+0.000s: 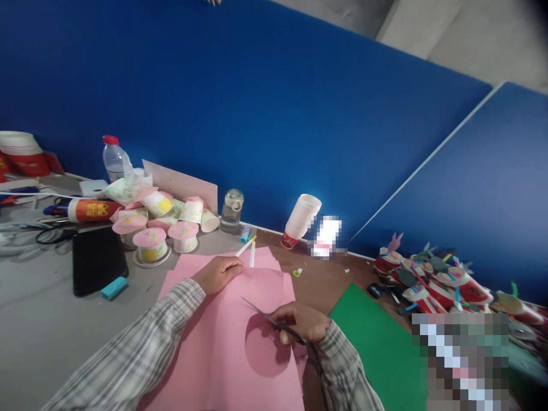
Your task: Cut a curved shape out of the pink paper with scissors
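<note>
Two hands on the pink sheet (222, 342): left hand (218, 273) presses flat, right hand (299, 322) grips scissors (274, 322); best turn paper, small snips.

A craft workshop: decorated paper cups (162, 220), coloured paper sheets (377, 337), blue partition walls (265, 114).

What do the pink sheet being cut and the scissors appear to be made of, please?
The pink sheet looks like matte craft paper: flat, thin, and cut in a clean curve. The scissors in the right hand seem to be dark metal, with slim pointed blades.
</note>
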Action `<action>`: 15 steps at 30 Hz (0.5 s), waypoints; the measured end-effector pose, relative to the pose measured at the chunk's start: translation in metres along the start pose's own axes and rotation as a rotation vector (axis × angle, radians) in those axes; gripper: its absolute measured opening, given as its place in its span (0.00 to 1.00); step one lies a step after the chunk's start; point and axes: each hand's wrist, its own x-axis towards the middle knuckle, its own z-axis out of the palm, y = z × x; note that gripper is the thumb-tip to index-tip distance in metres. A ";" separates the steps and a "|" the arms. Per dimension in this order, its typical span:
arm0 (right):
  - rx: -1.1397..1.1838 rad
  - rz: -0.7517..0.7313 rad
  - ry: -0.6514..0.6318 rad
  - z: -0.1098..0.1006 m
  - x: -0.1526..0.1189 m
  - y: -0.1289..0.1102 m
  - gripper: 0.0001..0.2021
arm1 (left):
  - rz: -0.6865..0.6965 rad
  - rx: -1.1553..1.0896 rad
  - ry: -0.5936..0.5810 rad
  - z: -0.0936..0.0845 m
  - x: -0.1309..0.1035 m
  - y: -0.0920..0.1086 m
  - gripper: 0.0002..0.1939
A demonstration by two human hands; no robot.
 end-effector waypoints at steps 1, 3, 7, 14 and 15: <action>-0.008 0.003 -0.003 0.000 0.000 -0.001 0.19 | 0.001 0.001 -0.002 0.000 0.000 0.000 0.12; -0.020 0.013 -0.007 0.002 -0.001 -0.004 0.17 | 0.002 0.003 -0.005 0.000 0.000 0.001 0.12; -0.026 0.035 0.000 0.005 -0.002 -0.008 0.16 | 0.008 0.004 -0.009 0.000 0.000 0.002 0.12; -0.038 0.042 0.021 0.007 -0.002 -0.008 0.15 | 0.014 0.006 0.002 0.000 -0.001 0.004 0.11; -0.037 0.043 0.023 0.007 -0.002 -0.009 0.16 | 0.014 0.006 0.001 0.000 -0.001 0.004 0.11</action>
